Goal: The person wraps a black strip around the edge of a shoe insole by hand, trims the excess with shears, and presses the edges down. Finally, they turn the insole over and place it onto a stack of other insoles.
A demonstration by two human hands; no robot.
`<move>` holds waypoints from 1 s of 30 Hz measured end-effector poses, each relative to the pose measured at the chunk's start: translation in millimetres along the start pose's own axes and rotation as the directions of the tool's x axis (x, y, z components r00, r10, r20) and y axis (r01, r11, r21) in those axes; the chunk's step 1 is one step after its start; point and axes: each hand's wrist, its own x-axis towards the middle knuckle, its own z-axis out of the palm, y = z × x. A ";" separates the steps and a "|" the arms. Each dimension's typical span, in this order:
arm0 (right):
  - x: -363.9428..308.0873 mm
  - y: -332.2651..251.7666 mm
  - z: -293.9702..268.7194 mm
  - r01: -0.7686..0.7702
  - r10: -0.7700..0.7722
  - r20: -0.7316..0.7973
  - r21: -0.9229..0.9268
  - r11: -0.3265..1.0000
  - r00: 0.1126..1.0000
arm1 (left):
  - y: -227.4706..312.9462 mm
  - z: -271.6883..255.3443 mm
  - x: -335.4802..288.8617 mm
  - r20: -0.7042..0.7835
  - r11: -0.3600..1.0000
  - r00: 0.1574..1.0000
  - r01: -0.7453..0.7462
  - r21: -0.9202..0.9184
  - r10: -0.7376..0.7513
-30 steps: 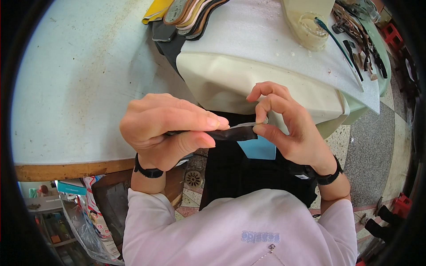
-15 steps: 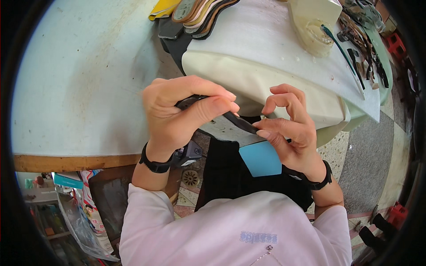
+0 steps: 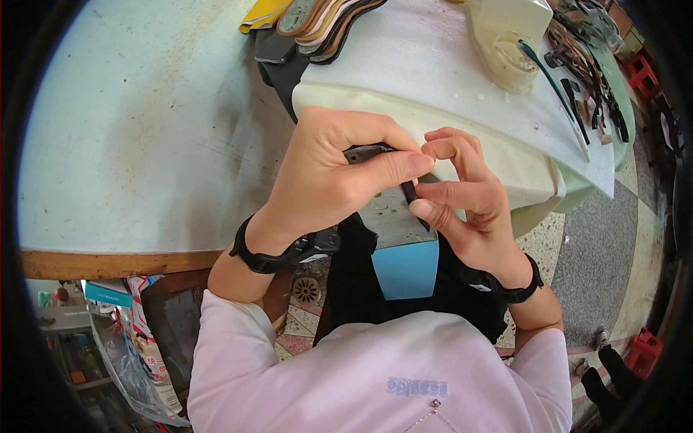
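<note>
Between my hands is a shoe insole (image 3: 391,222) with a speckled grey face, a dark edge and a light blue section (image 3: 407,271) at the end nearest my body. My left hand (image 3: 325,177) pinches its dark edge between thumb and forefinger, covering much of the far end. Close beside it, my right hand (image 3: 473,206) has thumb and forefinger on a black strip of the edge, its other fingers curled. The fingertips of both hands nearly meet. Part of the insole is hidden behind the left hand.
A stack of insoles (image 3: 328,29) lies at the far edge of the white-covered table (image 3: 433,65). Toward the right stand a cloudy glue tub (image 3: 514,68) with a teal-handled brush (image 3: 548,72) and several dark straps (image 3: 588,72). A pale worktop (image 3: 144,144) fills the left.
My left hand has moved right, closer to my right hand, along the insole's edge. The insole has turned so that more of its grey face shows.
</note>
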 end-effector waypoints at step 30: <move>-14.6 22.8 10.4 0.009 -0.010 0.026 0.022 1.000 1.000 | -7.2 -13.0 9.0 -0.069 0.992 0.996 -0.066 -0.104 0.059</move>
